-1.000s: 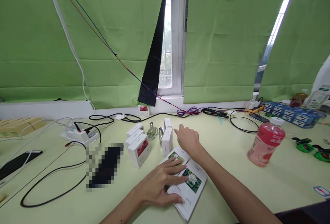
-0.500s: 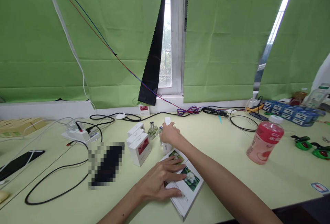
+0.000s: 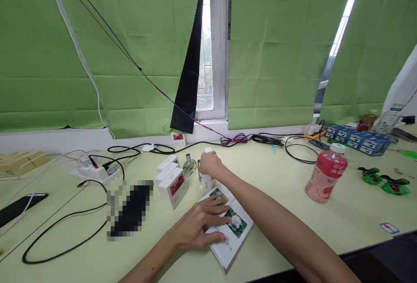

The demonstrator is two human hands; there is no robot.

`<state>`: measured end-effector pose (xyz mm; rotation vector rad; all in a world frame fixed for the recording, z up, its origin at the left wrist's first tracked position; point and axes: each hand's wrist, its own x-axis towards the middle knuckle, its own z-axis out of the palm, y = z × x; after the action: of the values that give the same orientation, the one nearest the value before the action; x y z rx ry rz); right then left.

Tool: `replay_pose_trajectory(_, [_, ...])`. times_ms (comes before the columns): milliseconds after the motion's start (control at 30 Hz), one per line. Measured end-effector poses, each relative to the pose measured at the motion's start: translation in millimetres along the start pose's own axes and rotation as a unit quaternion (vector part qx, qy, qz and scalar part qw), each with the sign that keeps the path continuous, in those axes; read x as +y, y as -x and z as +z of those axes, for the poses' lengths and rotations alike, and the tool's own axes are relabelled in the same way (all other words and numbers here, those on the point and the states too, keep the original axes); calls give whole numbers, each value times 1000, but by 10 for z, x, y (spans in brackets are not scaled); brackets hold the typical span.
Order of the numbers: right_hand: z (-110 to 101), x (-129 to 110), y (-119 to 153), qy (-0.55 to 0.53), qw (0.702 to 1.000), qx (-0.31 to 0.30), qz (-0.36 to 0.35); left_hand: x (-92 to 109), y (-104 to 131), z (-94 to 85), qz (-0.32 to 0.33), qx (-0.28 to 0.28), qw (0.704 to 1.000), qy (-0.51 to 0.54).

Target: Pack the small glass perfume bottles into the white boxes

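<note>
My left hand [image 3: 203, 220] lies with fingers spread on flat white cartons [image 3: 226, 252] printed with green-and-white flower pictures. Beyond it, my right hand [image 3: 211, 164] is closed around a narrow white box [image 3: 207, 184], which stands upright just behind the cartons; the fingers cover much of it. Close to the left of that hand are two small glass bottles, one rounded bottle [image 3: 189, 167] and one slim bottle [image 3: 200, 174] partly hidden by the hand. Several white boxes [image 3: 169, 193] with red pictures stand in a row farther left.
A pink drink bottle [image 3: 326, 174] stands to the right, near green clip-like items [image 3: 395, 186] and blue boxes [image 3: 368, 142]. Black cables [image 3: 107, 205] loop across the left side around a power strip [image 3: 94, 172]. A phone [image 3: 24, 207] lies at the far left.
The whole view has shifted slightly, so things appear a little farther left. Both hands keep their places, with the right hand still around the narrow white box.
</note>
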<state>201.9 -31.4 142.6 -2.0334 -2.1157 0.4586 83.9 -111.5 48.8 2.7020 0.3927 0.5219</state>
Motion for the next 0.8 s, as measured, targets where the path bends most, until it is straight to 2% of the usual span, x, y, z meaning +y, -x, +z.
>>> replay_pose_trajectory(333, [-55, 126, -127, 30, 998, 8, -53, 19, -1, -35, -2, 6, 1000, 11])
replay_pose_trajectory(600, [-173, 473, -346, 83, 989, -20, -117, 32, 4, -69, 4, 39, 999, 26])
replay_pose_trajectory(800, [-320, 768, -439, 131, 973, -36, -186, 1, 41, -58, -23, 58, 998, 27])
